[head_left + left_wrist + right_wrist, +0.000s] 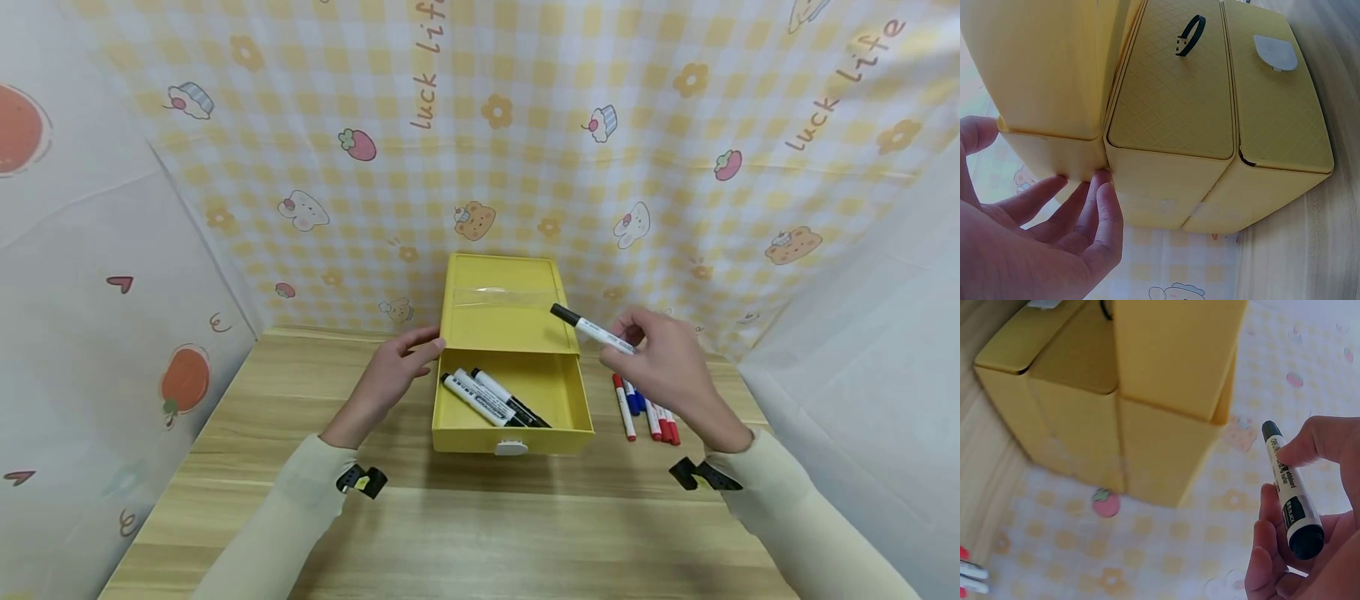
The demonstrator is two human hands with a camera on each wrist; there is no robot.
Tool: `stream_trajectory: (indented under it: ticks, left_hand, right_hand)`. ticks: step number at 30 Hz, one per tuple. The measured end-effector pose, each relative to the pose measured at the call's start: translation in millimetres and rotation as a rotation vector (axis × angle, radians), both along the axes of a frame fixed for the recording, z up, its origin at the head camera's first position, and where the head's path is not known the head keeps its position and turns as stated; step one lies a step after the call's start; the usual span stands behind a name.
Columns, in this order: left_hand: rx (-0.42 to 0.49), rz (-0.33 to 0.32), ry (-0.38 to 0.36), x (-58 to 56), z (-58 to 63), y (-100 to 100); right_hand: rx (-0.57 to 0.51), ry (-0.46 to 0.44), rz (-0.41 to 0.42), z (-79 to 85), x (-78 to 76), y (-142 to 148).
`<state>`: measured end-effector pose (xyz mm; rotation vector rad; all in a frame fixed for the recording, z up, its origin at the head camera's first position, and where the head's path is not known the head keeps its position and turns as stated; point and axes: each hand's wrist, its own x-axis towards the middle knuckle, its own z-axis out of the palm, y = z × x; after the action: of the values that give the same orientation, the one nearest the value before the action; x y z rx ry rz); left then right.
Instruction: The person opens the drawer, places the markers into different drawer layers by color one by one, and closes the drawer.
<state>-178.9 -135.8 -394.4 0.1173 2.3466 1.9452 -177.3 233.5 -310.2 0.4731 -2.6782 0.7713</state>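
A yellow drawer box [506, 304] stands on the table with its top drawer [558, 392] pulled out. Several black-capped whiteboard markers [483, 400] lie in that drawer. My left hand [397, 367] touches the left side of the box, its fingertips resting on the side wall in the left wrist view. In my right hand [663, 354], a white whiteboard marker with black ends [1288, 487] is pinched between thumb and fingers. This marker is held above the right edge of the box. In the left wrist view, two lower drawers [1172, 94] are closed.
Right of the box, under my right hand, lie several red markers [624, 408] and blue markers [634, 400], partly hidden. Behind the box hangs a yellow checked cloth [495, 167]. A strip of clear tape [495, 297] crosses the box top.
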Motion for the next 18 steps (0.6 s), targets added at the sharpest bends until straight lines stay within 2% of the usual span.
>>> stream_trajectory:
  ticks: [6,14,18]
  left_hand:
    - [0.001,-0.006,0.008,-0.4,-1.0,-1]
    - [-0.002,-0.007,0.012,-0.2,-0.6,0]
    - [0.000,-0.008,0.010,0.2,0.2,-1]
  right_hand:
    - [0.050,0.014,0.091,12.8,4.1,-19]
    - [0.162,0.050,0.211,26.1,6.3,-41]
    - [0.234,0.041,0.249,32.5,7.8,-50]
